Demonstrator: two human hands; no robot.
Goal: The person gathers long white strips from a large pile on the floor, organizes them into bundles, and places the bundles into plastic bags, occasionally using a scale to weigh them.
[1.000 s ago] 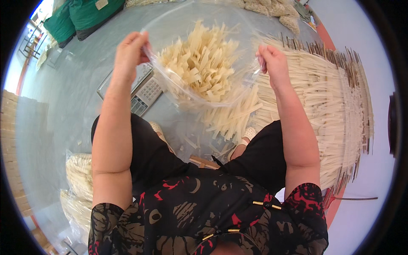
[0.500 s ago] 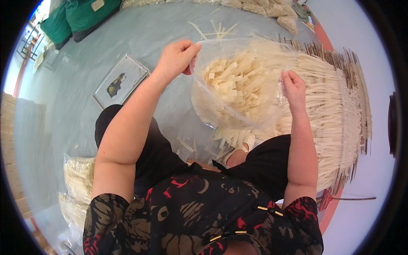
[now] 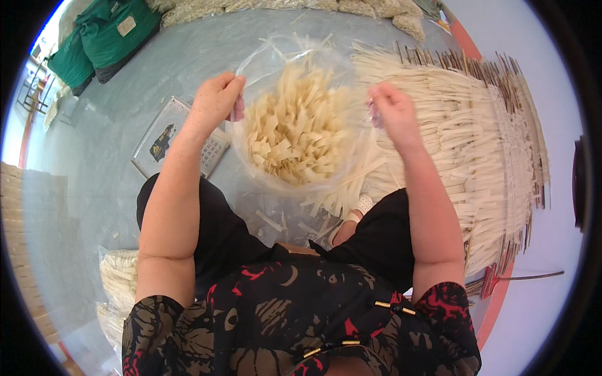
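Between my raised hands hangs a clear plastic bag point(image 3: 263, 176), its mouth spread wide. Pale yellow flat strips point(image 3: 298, 128) are heaped inside it; they look like dried sheets cut into ribbons. My left hand point(image 3: 217, 102) pinches the bag's rim on the left, thumb against fingers. On the opposite side my right hand point(image 3: 395, 114) has its fingers closed on the rim. To the right of the bag, a broad layer of long pale strips point(image 3: 439, 144) covers the floor, with thin dark sticks point(image 3: 523, 119) along its far right side.
A flat metal scale with a keypad point(image 3: 215, 150) lies left of the bag, partly behind my left forearm. Filled green sacks point(image 3: 119, 37) stand at the back left. Full bags point(image 3: 301, 5) line the far edge. Packed clear bags point(image 3: 119, 276) sit by my left elbow, and a red-headed tool point(image 3: 490, 281) lies at the right.
Both hands have moved left with the bag, and its mouth now faces me more squarely. The strips have shifted inside. More of the scale's keypad shows.
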